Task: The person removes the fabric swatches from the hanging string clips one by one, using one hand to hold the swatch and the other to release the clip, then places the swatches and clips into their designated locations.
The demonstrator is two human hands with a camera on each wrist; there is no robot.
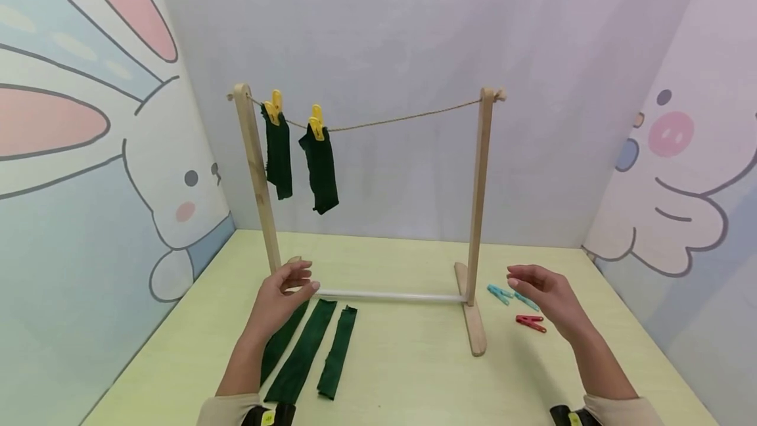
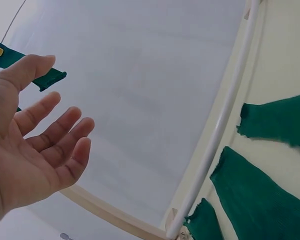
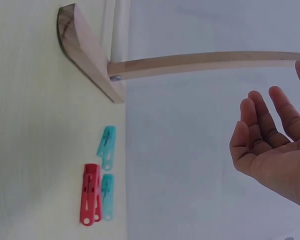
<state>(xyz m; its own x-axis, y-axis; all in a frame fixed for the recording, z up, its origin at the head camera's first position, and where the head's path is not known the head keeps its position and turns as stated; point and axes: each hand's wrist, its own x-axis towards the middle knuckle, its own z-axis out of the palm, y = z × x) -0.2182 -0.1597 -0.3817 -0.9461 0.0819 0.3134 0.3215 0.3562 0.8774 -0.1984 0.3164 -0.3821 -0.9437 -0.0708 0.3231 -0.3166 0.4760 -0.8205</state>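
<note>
My left hand (image 1: 286,291) hovers with relaxed fingers and nothing in it, in front of the rack's left post. Below it, three dark green cloth strips lie on the table, among them a middle strip (image 1: 303,350) and a shorter right strip (image 1: 338,354). My right hand (image 1: 547,294), also holding nothing, is raised above a red clothespin (image 1: 530,323) and two blue clothespins, one of them (image 1: 499,294) left of the fingers. On the rope (image 1: 408,117) hang two green cloth pieces, a left one (image 1: 278,156) and a right one (image 1: 322,173), each under a yellow clothespin (image 1: 316,123).
The rope spans two wooden posts, the right post (image 1: 480,196) standing on a wooden foot (image 1: 473,327). A white bar (image 1: 390,296) joins the posts low down. Printed panels with a rabbit (image 1: 171,176) and a pink-nosed animal (image 1: 674,150) flank the pale table.
</note>
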